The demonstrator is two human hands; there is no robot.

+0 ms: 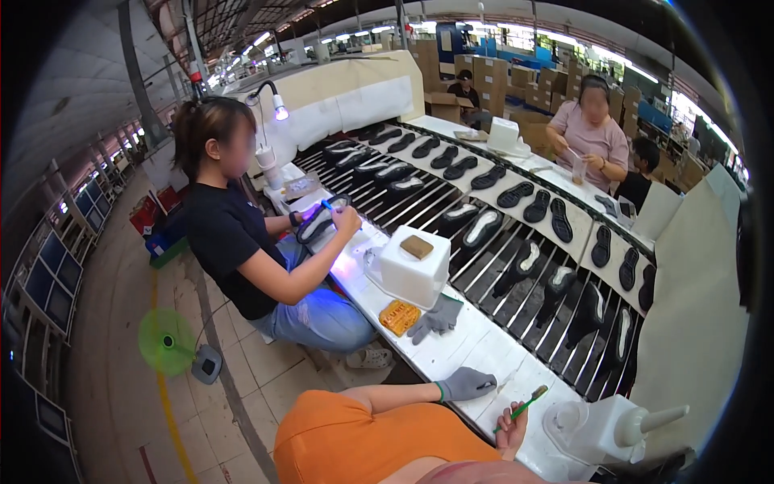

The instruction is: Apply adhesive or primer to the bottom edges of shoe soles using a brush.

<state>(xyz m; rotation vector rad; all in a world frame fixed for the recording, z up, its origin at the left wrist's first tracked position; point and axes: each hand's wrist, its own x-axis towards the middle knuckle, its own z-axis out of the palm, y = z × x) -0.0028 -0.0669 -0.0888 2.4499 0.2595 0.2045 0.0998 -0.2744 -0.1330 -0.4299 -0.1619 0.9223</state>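
My left hand (468,384) wears a grey knit glove with a green cuff and rests at the near edge of the white worktop (476,348). Its fingers look curled in, and nothing shows in them. Bare and to the right of it, my right hand (509,429) grips a green-handled toothbrush (528,403), bristles up and tilted to the right. Just right of the brush stands a small clear cup (569,417) beside a white squeeze bottle (621,431) with a long spout. A loose grey glove (435,319) lies further left along the worktop.
Beyond the worktop, black shoe uppers (556,286) lie on a roller conveyor, with a row of black soles (516,194) behind. A white container (409,266) and an orange sponge-like block (400,317) stand left. A co-worker (234,218) handles a shoe; another person (592,133) stands across.
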